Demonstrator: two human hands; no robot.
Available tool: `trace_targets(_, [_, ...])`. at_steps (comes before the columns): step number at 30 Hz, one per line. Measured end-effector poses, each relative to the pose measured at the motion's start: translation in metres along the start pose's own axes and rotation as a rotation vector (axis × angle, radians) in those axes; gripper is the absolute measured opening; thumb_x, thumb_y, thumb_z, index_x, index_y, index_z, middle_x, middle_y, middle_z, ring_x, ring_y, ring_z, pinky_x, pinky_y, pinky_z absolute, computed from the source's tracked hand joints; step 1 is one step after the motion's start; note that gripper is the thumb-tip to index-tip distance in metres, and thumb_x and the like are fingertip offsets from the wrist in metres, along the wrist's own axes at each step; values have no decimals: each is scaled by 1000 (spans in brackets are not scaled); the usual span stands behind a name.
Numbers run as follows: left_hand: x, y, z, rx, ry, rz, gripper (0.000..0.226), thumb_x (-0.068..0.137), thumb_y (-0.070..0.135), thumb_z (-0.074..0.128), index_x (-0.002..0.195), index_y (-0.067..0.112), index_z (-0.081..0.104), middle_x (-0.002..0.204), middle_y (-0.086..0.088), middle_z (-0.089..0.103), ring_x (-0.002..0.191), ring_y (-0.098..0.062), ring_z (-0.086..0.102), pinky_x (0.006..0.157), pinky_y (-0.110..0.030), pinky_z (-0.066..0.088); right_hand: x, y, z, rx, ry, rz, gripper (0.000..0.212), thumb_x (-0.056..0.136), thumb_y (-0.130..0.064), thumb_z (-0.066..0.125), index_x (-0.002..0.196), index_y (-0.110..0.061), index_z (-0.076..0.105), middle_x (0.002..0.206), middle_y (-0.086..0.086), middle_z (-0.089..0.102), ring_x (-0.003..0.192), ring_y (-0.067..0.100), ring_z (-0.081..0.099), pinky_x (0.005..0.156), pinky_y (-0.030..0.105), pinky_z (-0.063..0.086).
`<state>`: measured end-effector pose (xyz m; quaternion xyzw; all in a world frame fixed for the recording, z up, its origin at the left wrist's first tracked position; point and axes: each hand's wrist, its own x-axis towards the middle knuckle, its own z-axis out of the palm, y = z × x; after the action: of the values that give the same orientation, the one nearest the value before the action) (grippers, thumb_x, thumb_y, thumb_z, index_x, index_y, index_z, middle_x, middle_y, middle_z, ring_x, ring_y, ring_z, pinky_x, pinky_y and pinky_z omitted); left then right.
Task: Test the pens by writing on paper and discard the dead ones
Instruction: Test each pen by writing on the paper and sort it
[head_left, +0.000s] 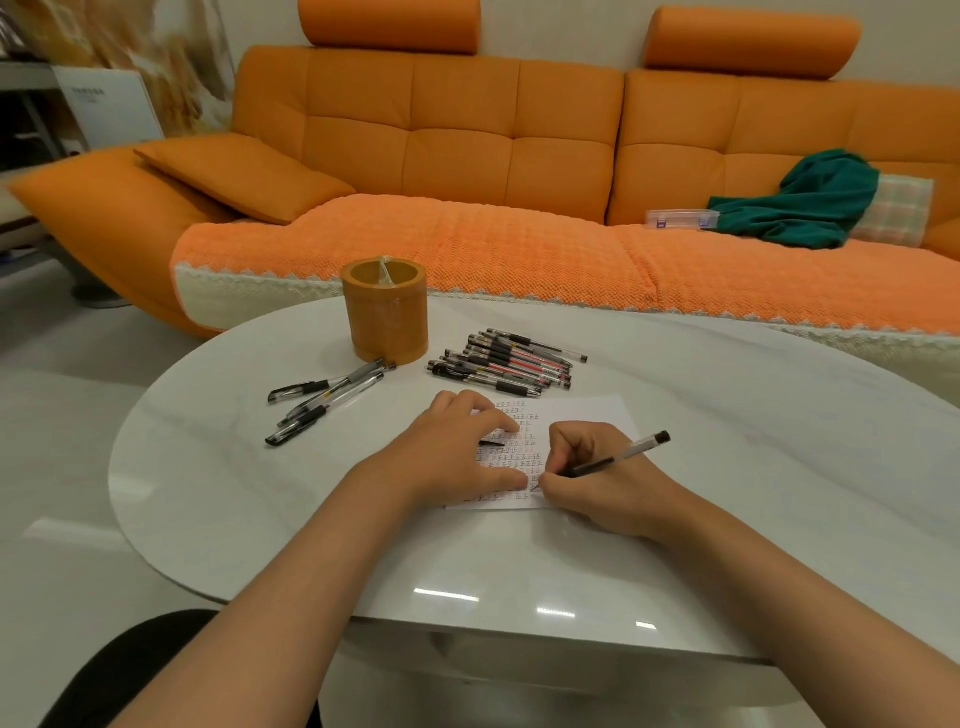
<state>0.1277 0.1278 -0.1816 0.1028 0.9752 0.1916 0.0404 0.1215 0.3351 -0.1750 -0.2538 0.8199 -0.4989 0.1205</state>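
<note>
Right hand: the right hand (597, 483) grips a pen (605, 461) in a writing hold, tip down on the paper (587, 415) near its near edge; the pen's cap end points far and right.
Left hand: the left hand (462, 447) lies flat, palm down, fingers spread, pressing the left part of the paper; it grips nothing. A small black cap (491, 443) shows on the sheet between its fingers and thumb.
Paper: a white sheet on the table (260, 493), near the middle, covered with rows of small written marks, some black and some red.
Pen pile: a bunch of pens (506, 361) lies side by side just beyond the paper, to the right of the holder.
Loose pens: four or so pens (322, 400) lie apart on the left, near the holder's foot, well clear of the paper.
Holder: an orange round holder (385, 312) stands upright at the far side of the table, wrapped in clear film.
Sofa: an orange sofa (467, 156) runs behind the table; on its right seat lie a green cloth (810, 202) and a clear box (680, 218).
</note>
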Motion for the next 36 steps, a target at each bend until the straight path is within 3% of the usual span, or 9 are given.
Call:
trace_targets(17, [3, -1, 0, 13, -24, -5, 74, 80, 70, 64, 144, 44, 39, 152, 9, 28, 141, -14, 18, 114, -39, 29, -2, 0, 3, -60, -2, -17, 21, 79, 4, 68, 67, 0, 52, 58, 9, 56, 49, 14, 48, 46, 25, 39])
trace_targets(22, [3, -1, 0, 19, -22, -8, 74, 80, 70, 63, 144, 45, 38, 152, 9, 28, 141, -14, 18, 114, -39, 28, -4, 1, 4, -25, 20, -17, 22, 80, 5, 68, 66, -3, 54, 55, -2, 58, 47, 13, 52, 46, 23, 42])
trace_targets(36, [2, -1, 0, -2, -18, -16, 74, 79, 70, 65, 144, 45, 40, 151, 10, 28, 141, -13, 18, 114, -39, 29, -4, 3, 4, -52, 9, -38, 20, 78, 4, 68, 67, 0, 52, 59, 10, 57, 48, 14, 49, 47, 25, 39])
